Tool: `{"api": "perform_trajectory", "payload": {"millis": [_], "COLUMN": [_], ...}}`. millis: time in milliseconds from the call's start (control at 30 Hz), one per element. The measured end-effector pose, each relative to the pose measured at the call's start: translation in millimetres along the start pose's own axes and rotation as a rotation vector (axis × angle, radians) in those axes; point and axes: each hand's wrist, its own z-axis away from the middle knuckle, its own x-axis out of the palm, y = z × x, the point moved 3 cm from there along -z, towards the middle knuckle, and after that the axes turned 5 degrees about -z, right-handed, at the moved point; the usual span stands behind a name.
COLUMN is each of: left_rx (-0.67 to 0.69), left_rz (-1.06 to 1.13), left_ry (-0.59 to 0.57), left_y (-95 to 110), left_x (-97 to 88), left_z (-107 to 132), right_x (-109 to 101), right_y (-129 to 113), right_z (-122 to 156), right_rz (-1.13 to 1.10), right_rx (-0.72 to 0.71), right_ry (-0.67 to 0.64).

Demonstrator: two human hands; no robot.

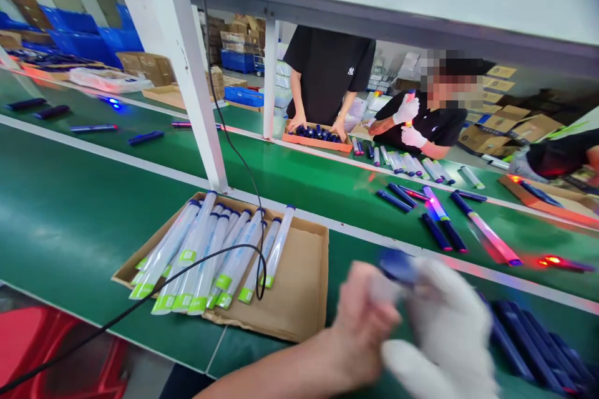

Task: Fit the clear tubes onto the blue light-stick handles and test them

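The tube (pixel 386 292) is up over the counter (pixel 70 199), beside the box (pixel 302 277), with the left hand (pixel 367 324) wrapped round its pale body; the right hand (pixel 449 324), gloved, is at the blue cap (pixel 397 264), too blurred for me to tell whether it grips. I'd guess it's light, slick and slightly squashable, best held near the stiffer cap.

Red seat (pixel 28 343), blue crates (pixel 75 40), cable (pixel 228 136) (black, thin).
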Motion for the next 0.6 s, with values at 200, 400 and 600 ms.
{"api": "perform_trajectory", "payload": {"millis": [200,400,600], "left_rx": [-0.087,-0.409,-0.326], "left_rz": [-0.796,-1.652,-1.001], "left_ry": [0.237,-0.084,0.115], "left_y": [20,-13,-6], "left_x": [-100.3,-175.0,-174.2], "left_z": [-59,-66,-70], "right_x": [19,-26,-136], "right_y": [-7,-14,38], "right_z": [-117,-269,-167], "right_rz": [0.337,0.651,0.815], "right_rx": [-0.016,0.083,0.239], "right_ry": [-0.048,0.150,0.353]}}
